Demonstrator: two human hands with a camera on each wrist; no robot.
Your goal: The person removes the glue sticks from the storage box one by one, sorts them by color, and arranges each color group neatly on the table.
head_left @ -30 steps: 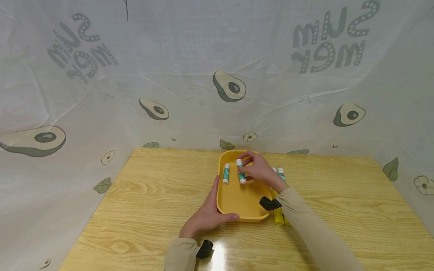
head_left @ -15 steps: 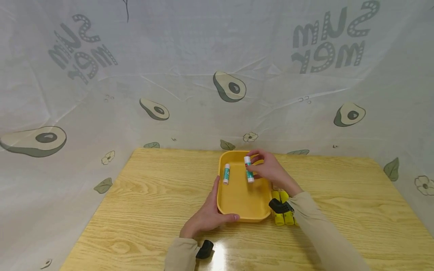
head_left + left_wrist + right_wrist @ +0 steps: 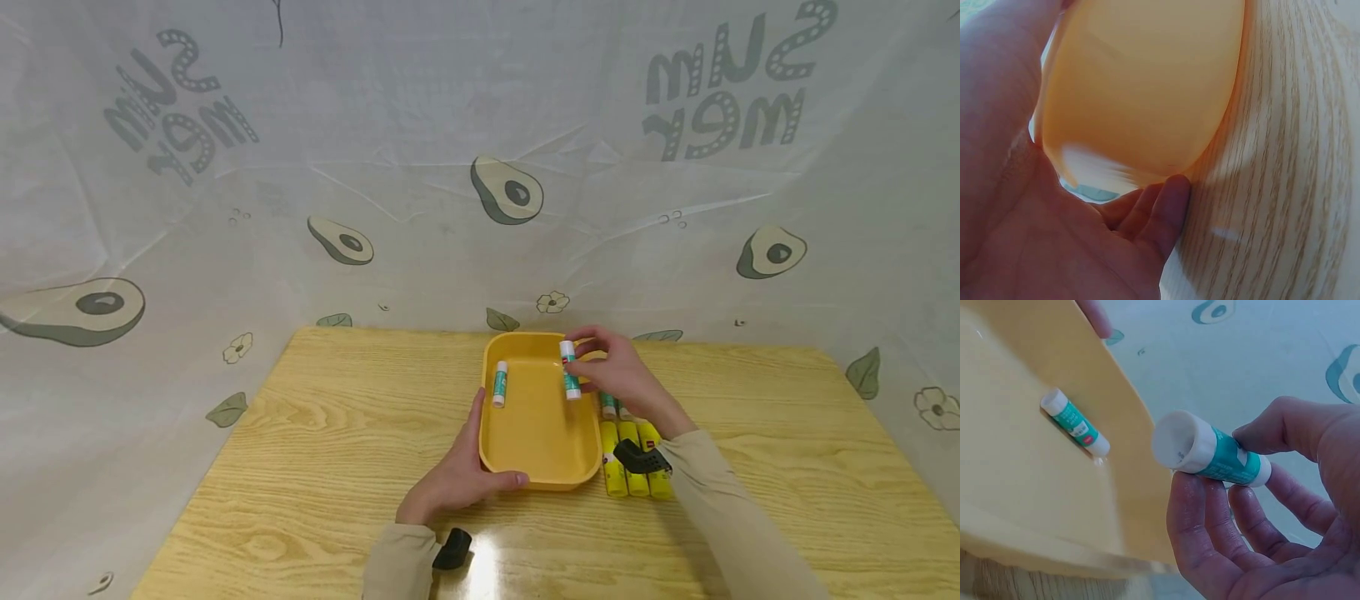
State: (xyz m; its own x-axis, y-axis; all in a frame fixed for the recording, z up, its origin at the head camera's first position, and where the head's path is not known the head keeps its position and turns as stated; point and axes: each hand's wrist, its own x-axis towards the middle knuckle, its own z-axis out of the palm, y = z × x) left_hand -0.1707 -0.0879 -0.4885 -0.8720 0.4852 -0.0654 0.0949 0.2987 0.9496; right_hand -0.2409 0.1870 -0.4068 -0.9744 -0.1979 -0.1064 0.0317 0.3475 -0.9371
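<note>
My right hand [image 3: 617, 367] pinches a glue stick [image 3: 570, 371] between thumb and fingertips, above the right side of a yellow tray [image 3: 517, 477]. It has a green-teal label and white ends; in the right wrist view the held glue stick [image 3: 1210, 450] points one white end at the camera. A second glue stick [image 3: 500, 384] lies in the tray along its left wall. My left hand [image 3: 461, 475] grips the tray's near left corner, thumb along the front and fingers along the left side. From the left wrist, those fingers [image 3: 1169, 206] touch the tray wall.
Right of the tray, several yellow tubes [image 3: 637, 483] lie side by side on the wooden table [image 3: 337, 442]. Beyond them are green glue sticks [image 3: 608, 406], partly hidden by my right hand. A printed cloth [image 3: 420, 275] hangs behind the table.
My right hand has moved right with the glue stick, from the tray's middle to its right edge. More of the yellow tubes shows now. The left hand and tray have stayed put.
</note>
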